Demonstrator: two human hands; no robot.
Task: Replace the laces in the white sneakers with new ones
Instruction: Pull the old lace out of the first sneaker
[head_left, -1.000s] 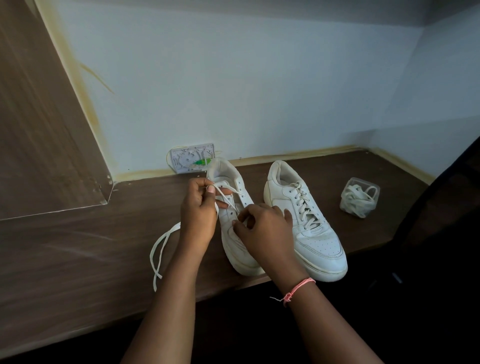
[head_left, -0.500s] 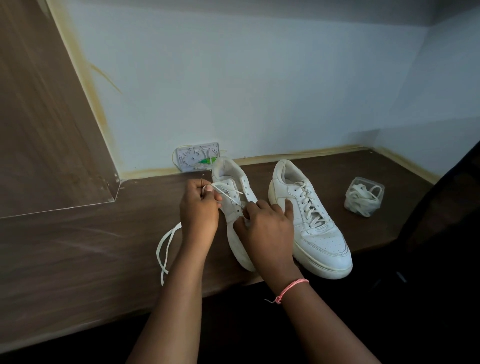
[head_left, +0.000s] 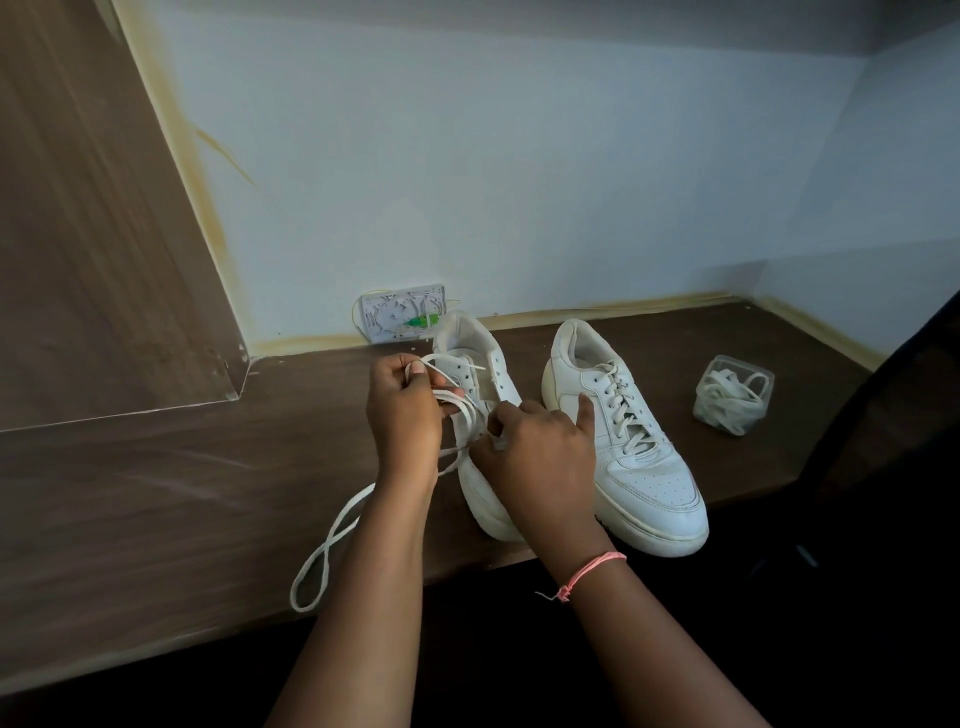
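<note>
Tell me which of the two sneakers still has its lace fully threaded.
The right-hand sneaker, nearer the clear container: its lace criss-crosses every eyelet. The other sneaker, under both hands, shows open eyelets, its lace pulled loose.

Home nook: wooden desk (head_left: 156, 493), painted wall (head_left: 519, 182)

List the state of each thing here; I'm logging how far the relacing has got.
Left sneaker: upper eyelets empty, lace partly out.
Lace: loose, trailing over the desk.
Right sneaker: fully laced.
Plastic box: open, laces inside.
Left hand: grips the lace.
Right hand: pinching at the eyelets.
</note>
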